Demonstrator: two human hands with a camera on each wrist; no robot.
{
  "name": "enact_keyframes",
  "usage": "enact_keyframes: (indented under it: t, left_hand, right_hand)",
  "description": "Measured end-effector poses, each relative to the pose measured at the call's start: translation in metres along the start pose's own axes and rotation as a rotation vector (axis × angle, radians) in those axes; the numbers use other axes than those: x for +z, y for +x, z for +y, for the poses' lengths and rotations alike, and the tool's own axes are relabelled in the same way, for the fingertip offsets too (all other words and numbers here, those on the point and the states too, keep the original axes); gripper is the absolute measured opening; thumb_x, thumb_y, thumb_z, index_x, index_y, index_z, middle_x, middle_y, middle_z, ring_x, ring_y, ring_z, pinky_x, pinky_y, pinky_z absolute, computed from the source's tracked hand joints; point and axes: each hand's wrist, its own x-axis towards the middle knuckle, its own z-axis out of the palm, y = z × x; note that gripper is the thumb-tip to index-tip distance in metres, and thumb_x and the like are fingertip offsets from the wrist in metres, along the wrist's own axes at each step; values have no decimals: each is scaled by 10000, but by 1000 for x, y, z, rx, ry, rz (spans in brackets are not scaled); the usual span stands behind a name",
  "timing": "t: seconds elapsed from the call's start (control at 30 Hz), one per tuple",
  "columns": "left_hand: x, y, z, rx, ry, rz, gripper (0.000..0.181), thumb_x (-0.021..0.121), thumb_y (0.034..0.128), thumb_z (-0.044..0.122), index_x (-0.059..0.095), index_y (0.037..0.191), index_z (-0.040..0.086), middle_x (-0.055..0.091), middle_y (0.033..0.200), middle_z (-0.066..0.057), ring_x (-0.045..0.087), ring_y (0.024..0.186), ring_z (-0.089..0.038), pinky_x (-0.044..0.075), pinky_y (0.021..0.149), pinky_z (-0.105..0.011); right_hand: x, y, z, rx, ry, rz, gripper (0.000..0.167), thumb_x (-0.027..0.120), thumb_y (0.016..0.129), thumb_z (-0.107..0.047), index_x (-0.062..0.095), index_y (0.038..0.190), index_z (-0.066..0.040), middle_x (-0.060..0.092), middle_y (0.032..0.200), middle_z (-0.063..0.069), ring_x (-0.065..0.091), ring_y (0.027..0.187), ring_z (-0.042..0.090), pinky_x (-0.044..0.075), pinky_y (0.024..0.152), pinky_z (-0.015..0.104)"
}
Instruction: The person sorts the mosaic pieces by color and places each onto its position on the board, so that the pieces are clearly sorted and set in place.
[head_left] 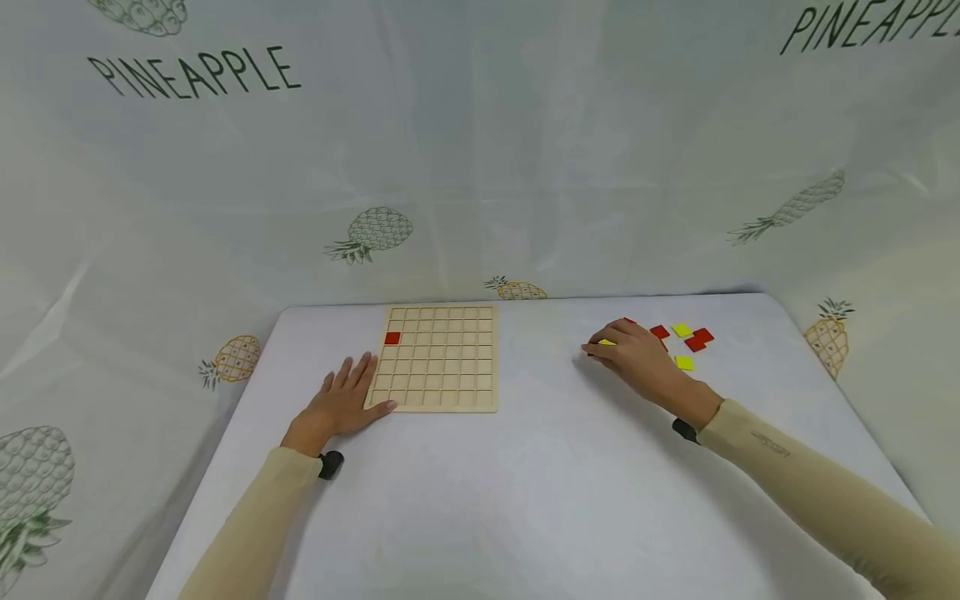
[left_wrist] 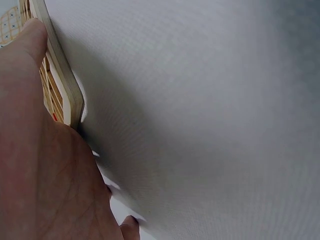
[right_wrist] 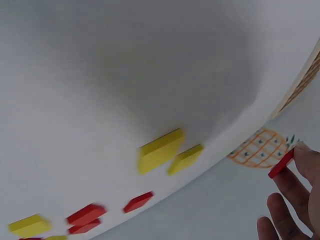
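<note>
My left hand (head_left: 341, 406) lies spread at the near left corner of a pale wooden grid board (head_left: 450, 358). Its thumb (left_wrist: 34, 40) rests on the board's near edge, and the other fingers lie along the left side. One red square tile (head_left: 392, 338) sits in a cell of the board's left column. Over to the right, my right hand (head_left: 645, 357) is raised above the table and pinches another red tile (right_wrist: 282, 162) between thumb and finger. Loose yellow tiles (right_wrist: 161, 151) and red tiles (right_wrist: 138, 201) lie on the table beneath and beside that hand.
The white table (head_left: 480, 500) meets a hanging cloth (head_left: 600, 167) printed with pineapples at its far edge. Right of my right hand are several scattered tiles, among them a yellow one (head_left: 684, 362) and an overlapping red pair (head_left: 699, 339).
</note>
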Motion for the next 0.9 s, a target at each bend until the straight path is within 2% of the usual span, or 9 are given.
enact_keyframes:
  t: [0.37,0.6,0.73,0.9]
  left_hand:
    - [1,3,-2,-18,3,-20,1035,520,1041,641,49,1681,-23,16,1764,-231,-22,1604,-510,45,1265,-683]
    - [9,11,-9,-26,16,-28,1057,498,1030,679,12,1691,13,-25,1774,-194,-49,1615,-476,41,1276,-660]
    - [6,10,-6,-28,11,-25,1055,508,1030,676,28,1691,8,-5,1772,-204,-35,1611,-489,43,1271,-671]
    - [1,6,-2,-36,-2,-45,1064,474,1025,711,34,1692,9,-7,1773,-202,-43,1612,-486,26,1275,-663]
  right_hand:
    - [27,54,-32,-83,51,51,278,889,836,-34,842,1108,-69,778,1036,75,674,1016,289,598,880,435]
    - [43,83,-48,-98,78,68,259,896,833,-54,851,1086,-93,780,1035,53,678,1021,269,594,889,409]
    - [51,98,-56,-115,110,77,249,892,833,-53,851,1075,-94,780,1039,51,684,1022,262,596,891,388]
    - [61,117,-68,-132,96,67,228,874,861,-77,849,1086,-106,778,1056,46,686,1027,254,589,907,378]
